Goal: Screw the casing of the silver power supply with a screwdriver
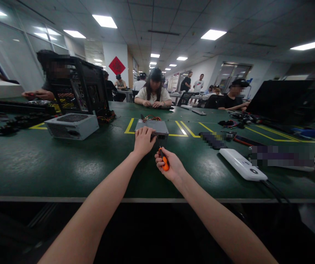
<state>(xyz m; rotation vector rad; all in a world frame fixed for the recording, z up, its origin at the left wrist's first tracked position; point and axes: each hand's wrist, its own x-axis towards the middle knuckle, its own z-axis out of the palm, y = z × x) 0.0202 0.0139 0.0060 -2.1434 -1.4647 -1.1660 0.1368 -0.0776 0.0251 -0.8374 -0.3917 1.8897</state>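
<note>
A grey computer power supply unit (157,127) lies on the green table in front of me, its bundle of coloured cables (152,117) at the far side. Over its left near edge my left hand (144,140) is closed, the thumb resting by the socket on the near face. My right hand (171,163) grips a screwdriver (165,163) with an orange and black handle, just below that face. The screwdriver's thin shaft points up toward the unit; whether its tip touches cannot be made out.
Left of me stand a second power supply (73,126) and an open black computer case (82,86). A white power bank-like device (242,165) with cables lies at the right, near a phone (242,140). A large black monitor (292,99) stands beyond. Another person (154,91) sits opposite.
</note>
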